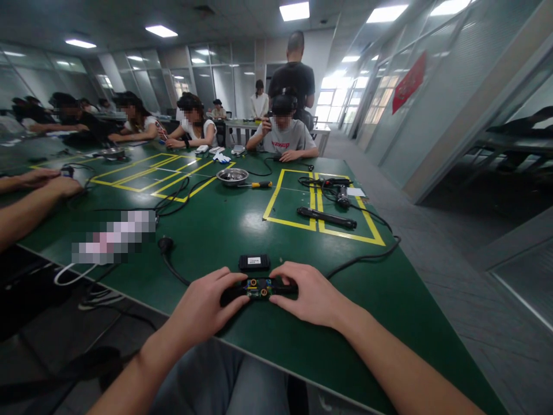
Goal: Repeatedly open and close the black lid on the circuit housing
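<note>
In the head view, a slim black plastic casing with an exposed circuit board is held by the near edge of the dark green tabletop. Its nine o'clock end is pinched by the fingers of the left hand, its three o'clock end by those of the right hand. At twelve o'clock, a black rectangular cover with a white label is seen; at ten, a black plug.

Scene is dimly lit by ceiling panel lights; far windows are blown out. Soft glare is thrown on green tabletop. Lower left sunk in shadow. Edges stretched, background softened, circuit board coarsely resolved, faces pixelated.
</note>
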{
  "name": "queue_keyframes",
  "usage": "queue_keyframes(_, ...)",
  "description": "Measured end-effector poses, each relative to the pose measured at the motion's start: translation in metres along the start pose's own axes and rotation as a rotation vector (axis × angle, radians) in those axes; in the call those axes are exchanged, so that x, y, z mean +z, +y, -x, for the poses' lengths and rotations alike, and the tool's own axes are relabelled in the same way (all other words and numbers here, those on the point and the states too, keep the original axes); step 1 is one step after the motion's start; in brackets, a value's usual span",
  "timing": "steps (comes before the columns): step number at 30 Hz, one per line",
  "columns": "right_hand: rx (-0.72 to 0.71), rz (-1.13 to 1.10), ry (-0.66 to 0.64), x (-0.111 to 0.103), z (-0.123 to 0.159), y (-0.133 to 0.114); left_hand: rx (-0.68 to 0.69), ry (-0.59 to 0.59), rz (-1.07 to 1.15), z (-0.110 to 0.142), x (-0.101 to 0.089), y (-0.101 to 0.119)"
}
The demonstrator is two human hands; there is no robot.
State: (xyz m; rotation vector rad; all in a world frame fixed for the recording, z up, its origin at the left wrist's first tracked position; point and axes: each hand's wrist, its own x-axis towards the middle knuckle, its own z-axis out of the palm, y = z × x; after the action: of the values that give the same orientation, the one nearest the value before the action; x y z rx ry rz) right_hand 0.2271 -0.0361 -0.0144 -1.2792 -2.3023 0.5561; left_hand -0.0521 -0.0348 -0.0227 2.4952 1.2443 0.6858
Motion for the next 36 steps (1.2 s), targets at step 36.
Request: queue_keyframes(36, -0.058, 0.029, 0.062, -0.005, 0.001, 0.000, 0.258, -0.034, 0.157, -0.024, -0.008, 0.007)
